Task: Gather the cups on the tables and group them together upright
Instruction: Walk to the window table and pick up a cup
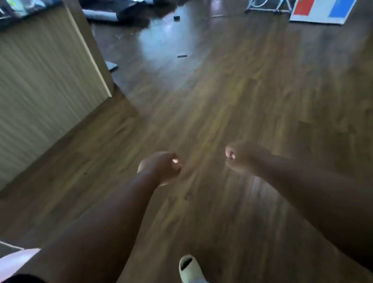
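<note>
Cups: none in view, so weight, fragility and where to hold can't be judged. Your left hand and right hand hang curled, holding nothing, above wood floor; ribbed counter left, blurred.

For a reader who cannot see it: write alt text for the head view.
Two bare forearms reach forward over a wooden floor, the left hand and right hand both curled and holding nothing. A pale shoe steps forward below; a ribbed counter stands at left. No cups are in view; the picture is blurred.
</note>
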A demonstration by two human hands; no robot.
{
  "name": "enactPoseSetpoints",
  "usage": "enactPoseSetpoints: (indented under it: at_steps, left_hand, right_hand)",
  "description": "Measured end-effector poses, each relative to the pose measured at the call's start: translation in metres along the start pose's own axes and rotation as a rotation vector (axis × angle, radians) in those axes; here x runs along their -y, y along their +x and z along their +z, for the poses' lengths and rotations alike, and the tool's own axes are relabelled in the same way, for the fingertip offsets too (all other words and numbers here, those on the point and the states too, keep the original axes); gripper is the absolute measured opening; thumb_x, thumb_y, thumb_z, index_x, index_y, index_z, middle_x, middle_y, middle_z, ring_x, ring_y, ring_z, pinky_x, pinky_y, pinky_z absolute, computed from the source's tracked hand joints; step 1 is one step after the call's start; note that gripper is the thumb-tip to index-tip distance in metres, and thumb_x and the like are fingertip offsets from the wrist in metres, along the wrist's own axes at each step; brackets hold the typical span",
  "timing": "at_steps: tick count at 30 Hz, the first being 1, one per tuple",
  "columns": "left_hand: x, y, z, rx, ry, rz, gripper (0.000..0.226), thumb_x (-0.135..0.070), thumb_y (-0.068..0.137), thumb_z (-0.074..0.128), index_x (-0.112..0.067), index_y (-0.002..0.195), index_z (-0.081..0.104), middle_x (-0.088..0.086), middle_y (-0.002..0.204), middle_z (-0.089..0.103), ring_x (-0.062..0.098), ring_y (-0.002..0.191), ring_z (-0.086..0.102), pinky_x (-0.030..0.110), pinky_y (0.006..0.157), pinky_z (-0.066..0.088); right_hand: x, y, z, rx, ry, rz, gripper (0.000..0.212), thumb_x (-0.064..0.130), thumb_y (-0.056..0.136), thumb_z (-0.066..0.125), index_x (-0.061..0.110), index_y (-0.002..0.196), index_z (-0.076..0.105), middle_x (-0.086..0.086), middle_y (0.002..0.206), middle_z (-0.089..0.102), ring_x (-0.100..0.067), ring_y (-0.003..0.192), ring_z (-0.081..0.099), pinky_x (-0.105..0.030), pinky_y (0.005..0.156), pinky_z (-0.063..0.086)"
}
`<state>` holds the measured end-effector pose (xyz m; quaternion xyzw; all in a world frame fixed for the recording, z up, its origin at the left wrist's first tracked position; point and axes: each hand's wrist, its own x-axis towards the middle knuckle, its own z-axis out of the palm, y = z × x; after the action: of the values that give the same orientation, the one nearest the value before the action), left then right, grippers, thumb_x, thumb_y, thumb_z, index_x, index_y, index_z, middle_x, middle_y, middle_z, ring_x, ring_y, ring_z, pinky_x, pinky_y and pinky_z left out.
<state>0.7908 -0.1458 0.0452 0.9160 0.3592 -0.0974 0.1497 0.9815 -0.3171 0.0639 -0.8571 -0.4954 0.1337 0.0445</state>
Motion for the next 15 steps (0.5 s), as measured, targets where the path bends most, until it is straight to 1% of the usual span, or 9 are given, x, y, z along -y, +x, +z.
enactPoseSetpoints:
  at_steps: [3, 5, 7, 9, 11, 13, 15]
  left_hand:
    - [0.050, 0.038, -0.030, 0.018, -0.030, -0.047, 0.036, -0.051, 0.093, 0.049, -0.038, 0.124, 0.061, -0.006, 0.130, 0.064, 0.019, 0.119, 0.061, 0.038, 0.095, 0.051]
    - [0.081, 0.059, -0.053, 0.004, -0.035, -0.088, 0.035, -0.049, 0.094, 0.049, -0.037, 0.126, 0.061, -0.004, 0.132, 0.063, 0.020, 0.121, 0.060, 0.037, 0.094, 0.051]
    - [0.112, 0.075, -0.074, -0.015, -0.053, -0.141, 0.035, -0.049, 0.095, 0.051, -0.038, 0.126, 0.061, -0.005, 0.131, 0.063, 0.021, 0.120, 0.061, 0.035, 0.090, 0.050]
    - [0.143, 0.090, -0.090, -0.032, -0.077, -0.200, 0.035, -0.050, 0.095, 0.052, -0.038, 0.126, 0.061, -0.005, 0.131, 0.063, 0.021, 0.120, 0.061, 0.034, 0.089, 0.049]
    - [0.176, 0.105, -0.102, -0.047, -0.091, -0.255, 0.036, -0.051, 0.094, 0.051, -0.038, 0.127, 0.061, -0.005, 0.133, 0.063, 0.022, 0.122, 0.060, 0.036, 0.093, 0.051]
    - [0.208, 0.117, -0.112, -0.045, -0.110, -0.307, 0.038, -0.052, 0.093, 0.051, -0.038, 0.127, 0.061, -0.005, 0.131, 0.064, 0.021, 0.122, 0.060, 0.040, 0.096, 0.052]
    - [0.242, 0.131, -0.119, -0.047, -0.147, -0.371, 0.039, -0.052, 0.091, 0.050, -0.035, 0.123, 0.064, -0.006, 0.126, 0.066, 0.022, 0.118, 0.063, 0.041, 0.095, 0.054]
  right_hand:
    - [0.038, 0.073, -0.013, 0.020, 0.029, -0.017, 0.017, 0.033, 0.083, 0.053, 0.023, 0.092, 0.063, 0.000, 0.101, 0.064, -0.026, 0.093, 0.061, -0.035, 0.082, 0.051]
    - [0.063, 0.120, -0.021, 0.026, 0.062, -0.057, 0.020, 0.040, 0.078, 0.049, 0.025, 0.087, 0.060, 0.000, 0.096, 0.064, -0.026, 0.092, 0.062, -0.038, 0.081, 0.052]
    - [0.090, 0.163, -0.028, 0.036, 0.053, -0.111, 0.020, 0.041, 0.077, 0.049, 0.026, 0.084, 0.058, 0.001, 0.094, 0.064, -0.025, 0.091, 0.063, -0.035, 0.077, 0.052]
    - [0.119, 0.204, -0.032, 0.035, 0.026, -0.166, 0.017, 0.034, 0.082, 0.055, 0.022, 0.090, 0.063, -0.001, 0.096, 0.064, -0.026, 0.092, 0.062, -0.030, 0.073, 0.048]
    - [0.148, 0.247, -0.033, 0.040, 0.023, -0.220, 0.018, 0.032, 0.082, 0.058, 0.020, 0.093, 0.065, -0.003, 0.095, 0.065, -0.027, 0.093, 0.063, -0.030, 0.073, 0.047]
    - [0.178, 0.290, -0.032, 0.076, 0.035, -0.269, 0.019, 0.036, 0.079, 0.061, 0.021, 0.090, 0.064, -0.004, 0.092, 0.065, -0.027, 0.090, 0.064, -0.030, 0.073, 0.049]
    - [0.206, 0.335, -0.027, 0.113, 0.031, -0.322, 0.022, 0.042, 0.074, 0.059, 0.025, 0.087, 0.061, -0.001, 0.090, 0.066, -0.026, 0.087, 0.064, -0.032, 0.075, 0.053]
